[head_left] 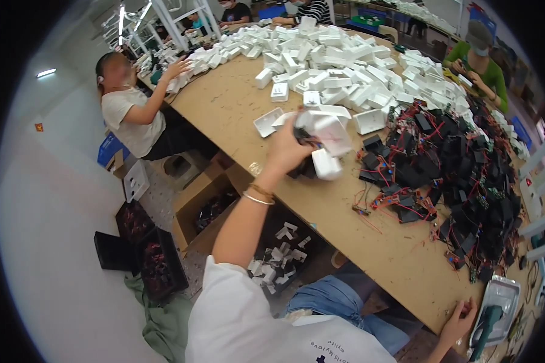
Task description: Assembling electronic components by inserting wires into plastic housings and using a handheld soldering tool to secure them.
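Note:
My left hand (289,146) reaches over the table, its fingers closed round a white plastic casing (332,134) smeared by motion. Dark parts with wires (303,132) show at its fingers, and another white casing (326,165) is just below. Open white casings (369,121) lie close beyond it. At the lower right, my right hand (458,325) rests by the table edge with its fingers curled. Something small and reddish shows at those fingertips, too small to name. Beside it stands a clear-walled tray (513,296) with a dark green-handled tool (488,327) lying across it.
A large heap of white casings (321,57) covers the table's far side. Black boxes with red wires and circuit boards (442,163) pile up on the right. Below the left edge are a cardboard box (191,212) and black bins (157,260). Co-workers sit around the table.

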Action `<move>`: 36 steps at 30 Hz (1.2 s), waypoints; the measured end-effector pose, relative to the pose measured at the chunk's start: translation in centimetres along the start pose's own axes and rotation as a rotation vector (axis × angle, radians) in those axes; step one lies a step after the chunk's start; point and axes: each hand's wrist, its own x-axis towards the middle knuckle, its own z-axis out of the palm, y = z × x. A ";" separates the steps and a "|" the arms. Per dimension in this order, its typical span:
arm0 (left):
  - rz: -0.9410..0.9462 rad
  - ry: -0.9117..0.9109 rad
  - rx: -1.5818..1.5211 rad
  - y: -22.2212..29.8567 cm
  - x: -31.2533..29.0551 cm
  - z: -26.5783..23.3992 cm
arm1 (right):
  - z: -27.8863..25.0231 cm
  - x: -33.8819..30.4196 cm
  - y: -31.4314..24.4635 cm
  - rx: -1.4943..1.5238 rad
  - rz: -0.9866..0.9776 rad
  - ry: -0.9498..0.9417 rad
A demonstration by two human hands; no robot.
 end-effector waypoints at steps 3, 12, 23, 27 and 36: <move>-0.199 -0.059 -0.511 -3.4 1.5 -1.6 | -0.2 0.0 -1.4 -0.020 0.017 -0.001; -0.312 -0.113 -1.034 -1.1 2.4 -8.8 | -0.6 -0.4 -1.7 0.012 -0.025 -0.001; -0.545 -0.023 -0.865 -10.1 -16.2 -17.3 | -0.3 0.4 0.1 -0.070 -0.044 -0.026; -0.891 -0.238 -0.800 -18.0 -25.0 -8.7 | -0.5 0.5 -0.2 -0.128 -0.096 -0.005; -0.967 -0.292 -0.008 -30.7 -39.9 10.5 | -0.6 0.9 1.5 -0.109 -0.116 -0.035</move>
